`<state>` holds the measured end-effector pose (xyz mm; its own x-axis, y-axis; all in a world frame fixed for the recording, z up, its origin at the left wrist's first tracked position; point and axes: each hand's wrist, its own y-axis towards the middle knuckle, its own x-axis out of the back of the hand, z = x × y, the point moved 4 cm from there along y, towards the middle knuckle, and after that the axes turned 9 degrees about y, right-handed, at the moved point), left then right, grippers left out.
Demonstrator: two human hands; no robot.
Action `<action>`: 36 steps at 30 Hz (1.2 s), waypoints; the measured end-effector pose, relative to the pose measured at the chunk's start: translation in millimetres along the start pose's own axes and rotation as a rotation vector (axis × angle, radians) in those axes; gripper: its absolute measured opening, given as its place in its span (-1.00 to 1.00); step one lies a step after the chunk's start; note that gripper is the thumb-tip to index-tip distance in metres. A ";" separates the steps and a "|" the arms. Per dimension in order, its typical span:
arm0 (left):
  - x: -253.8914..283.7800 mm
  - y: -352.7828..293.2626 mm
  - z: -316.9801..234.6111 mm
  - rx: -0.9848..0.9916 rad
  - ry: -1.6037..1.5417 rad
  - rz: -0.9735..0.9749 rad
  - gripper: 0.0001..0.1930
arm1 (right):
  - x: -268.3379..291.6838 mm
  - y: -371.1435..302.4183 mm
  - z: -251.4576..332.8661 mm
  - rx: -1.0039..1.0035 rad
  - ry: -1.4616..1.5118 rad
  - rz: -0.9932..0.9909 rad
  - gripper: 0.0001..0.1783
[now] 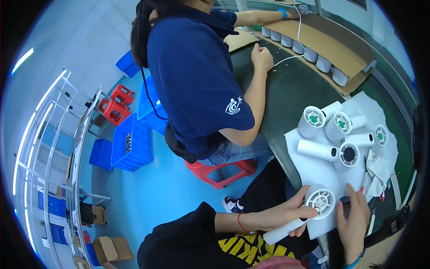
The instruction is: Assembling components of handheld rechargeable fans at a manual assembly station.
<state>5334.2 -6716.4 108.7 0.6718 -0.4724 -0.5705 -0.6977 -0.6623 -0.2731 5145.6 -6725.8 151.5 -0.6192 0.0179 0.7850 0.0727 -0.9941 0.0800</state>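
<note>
A white handheld fan [321, 202], or a hair-dryer-shaped body, has a round spoked head and a straight handle. My left hand [291, 213] is closed around it where the handle meets the head, and the handle points down and left. Close to the right side of that head is my right hand [353, 219], thumb and fingers apart, with nothing visible in it. Beyond both hands, several similar white units lie on a white foam sheet [295, 175]. One has a dark-centred head [349, 154]; others have green centres, such as the fan head [314, 119].
A crumpled white cloth [378, 172] and slim tools lie at the sheet's right. A co-worker in a navy shirt [197, 76] sits on a red stool [221, 172], one arm reaching to a cardboard-covered row of white cylinders [309, 54]. Blue crates [132, 150] stand on the floor at left.
</note>
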 end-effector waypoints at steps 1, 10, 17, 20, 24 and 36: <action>-1.0 2.7 -0.8 -0.016 0.003 0.000 -0.51 | -0.3 -3.7 3.0 0.095 -0.120 -0.003 -0.54; -0.5 7.2 -7.7 -0.030 -0.034 -0.108 -0.30 | 12.2 5.8 24.2 0.072 0.191 0.020 -0.65; -10.6 22.5 -6.3 0.053 0.062 -0.006 -0.39 | 25.4 -3.7 5.8 -0.013 0.617 0.144 -0.69; -15.5 19.4 -6.9 0.038 0.091 -0.022 -0.35 | 30.6 -6.9 6.7 0.094 0.668 0.084 -0.62; -20.1 18.8 -7.3 -0.038 0.064 -0.023 -0.28 | 22.4 -9.4 5.8 -0.002 1.037 0.038 -0.50; -39.8 25.9 2.5 -0.531 -0.049 -0.002 -0.12 | 34.7 -10.2 8.4 0.178 0.995 0.033 -0.39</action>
<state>5288.8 -6713.3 122.4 0.6516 -0.4516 -0.6094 -0.4662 -0.8722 0.1479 5130.0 -6714.1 183.0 -0.9796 -0.1871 -0.0739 0.1667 -0.9608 0.2216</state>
